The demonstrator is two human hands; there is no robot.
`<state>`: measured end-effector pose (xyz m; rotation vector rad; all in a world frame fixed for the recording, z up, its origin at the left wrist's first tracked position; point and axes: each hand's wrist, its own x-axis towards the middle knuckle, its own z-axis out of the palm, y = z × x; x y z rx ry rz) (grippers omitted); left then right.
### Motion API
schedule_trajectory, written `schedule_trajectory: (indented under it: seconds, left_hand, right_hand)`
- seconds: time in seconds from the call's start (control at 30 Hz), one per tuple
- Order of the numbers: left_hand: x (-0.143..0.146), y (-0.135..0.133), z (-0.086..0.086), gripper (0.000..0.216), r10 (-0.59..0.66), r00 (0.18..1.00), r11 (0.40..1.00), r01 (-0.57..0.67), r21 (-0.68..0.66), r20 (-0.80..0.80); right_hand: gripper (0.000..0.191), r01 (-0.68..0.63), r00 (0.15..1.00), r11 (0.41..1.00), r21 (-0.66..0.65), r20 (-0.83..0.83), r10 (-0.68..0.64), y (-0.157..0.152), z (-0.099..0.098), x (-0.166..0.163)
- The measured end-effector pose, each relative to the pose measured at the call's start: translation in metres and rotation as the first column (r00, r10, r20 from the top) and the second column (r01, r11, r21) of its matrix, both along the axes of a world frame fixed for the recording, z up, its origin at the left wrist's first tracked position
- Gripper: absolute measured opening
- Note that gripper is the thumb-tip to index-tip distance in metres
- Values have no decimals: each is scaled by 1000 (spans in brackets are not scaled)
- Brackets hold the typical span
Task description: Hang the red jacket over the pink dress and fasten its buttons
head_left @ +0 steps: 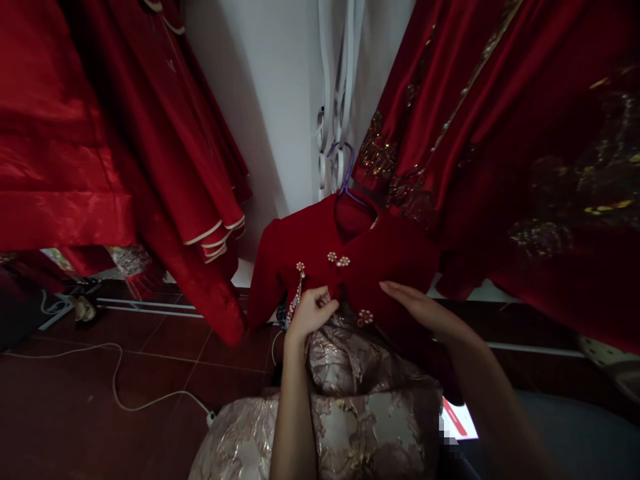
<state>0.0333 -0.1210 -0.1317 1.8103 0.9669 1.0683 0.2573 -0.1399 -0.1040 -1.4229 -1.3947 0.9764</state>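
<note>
A dark red jacket [310, 230] with pearl flower ornaments [332, 257] hangs on a purple hanger [349, 175]. My left hand [314, 310] is closed at its front edge, with the fingers curled in on the red cloth beside a dangling beaded chain [299, 293]. Flat and stretched out, my right hand [413, 303] rests against the other front panel. Another pearl flower [365, 318] shows between my hands. Just below them, silvery brocade fabric [370, 427] spreads over the lower middle. The exact grip of my left fingertips is partly hidden.
Red garments [165, 133] hang on the left, and red gold-trimmed ones [450, 100] on the right. White metal bars [345, 73] stand against the pale wall [270, 87]. A white cable [120, 373] crosses the tiled floor. A lit screen [459, 419] glows at lower right.
</note>
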Motion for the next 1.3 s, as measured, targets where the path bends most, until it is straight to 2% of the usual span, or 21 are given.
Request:
schedule_trajectory:
  seconds: [0.1,0.17,0.23,0.3,0.37,0.47,0.6,0.7,0.8,0.87,0.93,1.0,1.07,1.13,1.17,1.23,1.3]
  left_hand:
    - [2,-1,2,11,-38,998,999,39,-16,47]
    - [7,-1,1,16,-6,996,999,10,-41,87]
    - [11,-1,2,31,-6,985,992,28,-126,170]
    - [11,-3,4,54,-57,956,958,133,-252,288]
    - [8,-5,6,67,-95,918,916,232,-327,385]
    - [2,-6,7,51,-109,915,929,232,-287,388]
    - [-8,-2,0,37,-75,965,969,130,-209,250]
    - [-18,4,-3,30,145,973,984,-124,-127,178]
    - [-25,9,-5,29,391,907,919,-393,-23,154]
    - [-25,11,-6,30,455,880,888,-459,-1,138]
    - [-24,10,-8,30,424,896,904,-426,-12,132]
    - [-24,8,-8,32,323,935,946,-317,-58,149]
    - [-28,5,-8,34,212,956,973,-189,-131,202]
    - [-33,3,-6,37,155,946,974,-98,-205,286]
    - [-36,2,-4,39,147,933,970,-71,-232,328]
    - [-40,-1,1,39,150,910,964,-49,-260,387]
    - [-43,-6,8,38,132,906,964,-23,-264,403]
  right_hand:
    - [28,-23,982,995,-99,-190,4,-2,5,-4]
    - [29,-31,966,994,-105,-259,3,-3,8,-8]
    - [29,4,965,998,-70,-261,-23,-3,9,-11]
    - [31,-3,983,1000,-9,-186,2,-2,9,-15]
    - [34,-114,993,993,37,-31,115,-3,10,-19]
    - [41,-296,937,955,14,199,288,-6,12,-26]
    - [49,-305,890,950,-70,333,311,-8,10,-29]
    - [52,-253,871,961,-108,407,275,-6,-1,-26]
    - [58,-250,830,963,-102,490,268,-1,-21,-26]
    - [65,-275,782,960,-61,567,260,3,-35,-26]
    - [66,-278,739,960,-2,639,216,7,-45,-24]
    - [55,-241,732,969,54,666,145,11,-46,-19]
    - [40,-159,751,983,96,658,57,11,-37,-13]
    - [30,-75,787,990,122,617,-16,7,-20,-13]
    - [28,-63,817,989,133,576,-25,3,-11,-16]
    - [26,-114,899,982,150,436,38,-5,5,-30]
    - [25,-164,943,971,176,318,102,-14,12,-51]
